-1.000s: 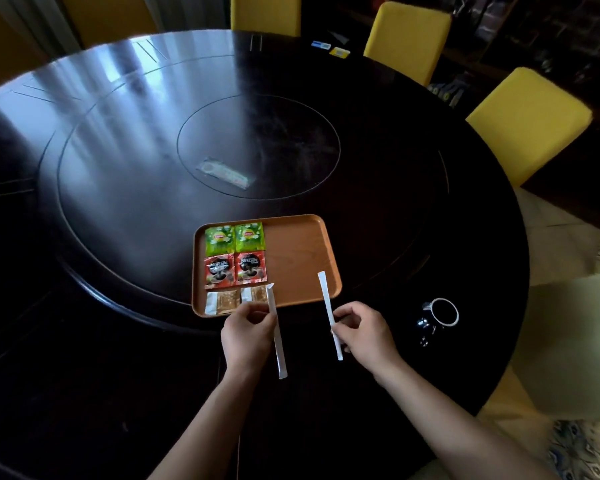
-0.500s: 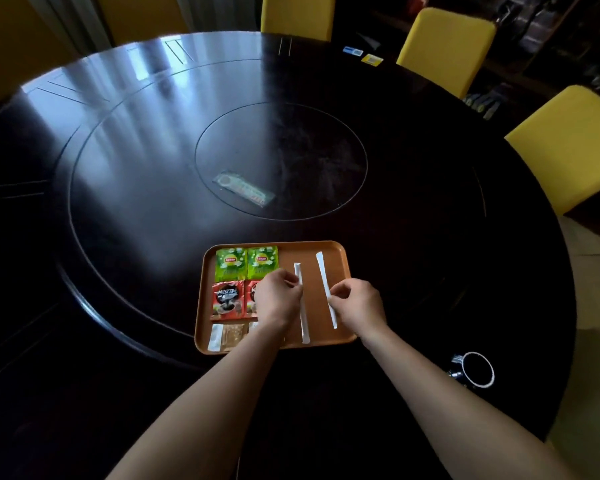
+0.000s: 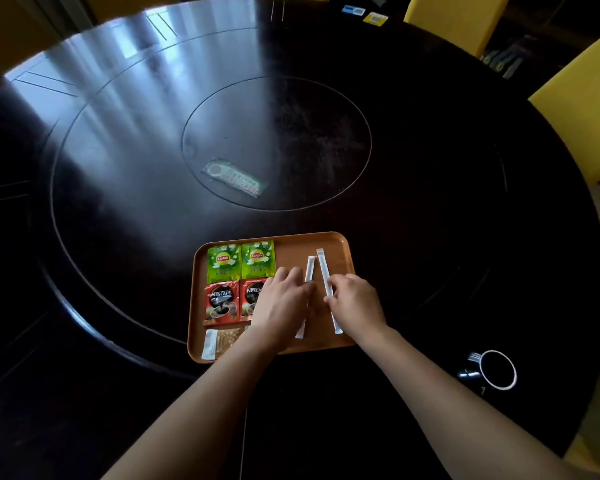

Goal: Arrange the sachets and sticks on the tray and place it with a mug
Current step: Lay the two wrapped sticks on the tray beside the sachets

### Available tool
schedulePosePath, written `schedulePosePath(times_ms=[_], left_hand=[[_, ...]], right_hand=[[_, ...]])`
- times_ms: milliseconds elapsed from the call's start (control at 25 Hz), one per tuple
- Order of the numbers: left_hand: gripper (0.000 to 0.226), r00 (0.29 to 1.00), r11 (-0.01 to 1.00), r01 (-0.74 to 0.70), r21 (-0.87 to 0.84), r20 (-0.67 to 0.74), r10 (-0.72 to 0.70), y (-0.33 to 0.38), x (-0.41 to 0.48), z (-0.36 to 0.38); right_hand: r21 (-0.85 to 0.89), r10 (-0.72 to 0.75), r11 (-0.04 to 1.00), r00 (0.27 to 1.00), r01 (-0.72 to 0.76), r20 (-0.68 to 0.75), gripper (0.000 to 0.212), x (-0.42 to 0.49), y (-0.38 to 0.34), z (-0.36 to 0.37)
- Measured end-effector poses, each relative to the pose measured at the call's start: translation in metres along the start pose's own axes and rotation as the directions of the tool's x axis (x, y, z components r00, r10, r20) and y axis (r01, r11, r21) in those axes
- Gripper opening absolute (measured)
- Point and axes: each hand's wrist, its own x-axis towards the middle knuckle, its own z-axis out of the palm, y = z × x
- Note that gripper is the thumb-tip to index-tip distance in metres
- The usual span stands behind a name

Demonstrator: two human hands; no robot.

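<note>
An orange tray [image 3: 291, 244] lies on the dark round table, near its front edge. Two green Lipton sachets [image 3: 240, 261] sit at its back left, two red Nescafe sachets [image 3: 221, 303] in front of them, and a brown-and-white sachet [image 3: 219, 342] at the front left. Two white sticks lie side by side on the tray's right half. My left hand [image 3: 279, 303] pinches the left stick [image 3: 309, 268]. My right hand [image 3: 355, 301] pinches the right stick [image 3: 324, 271]. A black mug with a white rim [image 3: 496, 370] stands on the table, right of the tray.
A clear plastic wrapper [image 3: 234, 177] lies on the table's [image 3: 118, 150] inner disc. Yellow chairs [image 3: 582, 116] stand at the back and right. Two small cards [image 3: 364, 14] lie at the far edge.
Both hands carried the sticks from in front of the tray onto its right half and laid them down close together. The view has tilted, so tray and mug appear nearer.
</note>
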Motion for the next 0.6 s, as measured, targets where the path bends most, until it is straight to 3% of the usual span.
schedulePosePath(times_ms=[200,440,600], left_hand=[[0.048,0.999,0.999,0.022,0.049,0.029,-0.023,-0.006,0.007,0.006],[0.058,0.997,0.995,0.037,0.096,-0.075,-0.03,-0.009,0.001,0.004],[0.064,1.0,0.992,0.031,0.122,-0.003,-0.031,-0.017,0.003,0.002]], right_hand=[[0.059,0.025,0.998,1.0,-0.025,0.003,0.025,-0.002,0.001,0.005],[0.103,0.041,0.994,0.999,-0.039,-0.023,0.031,0.001,0.001,0.009],[0.085,0.034,0.996,0.999,-0.032,-0.023,0.035,0.003,0.0,0.011]])
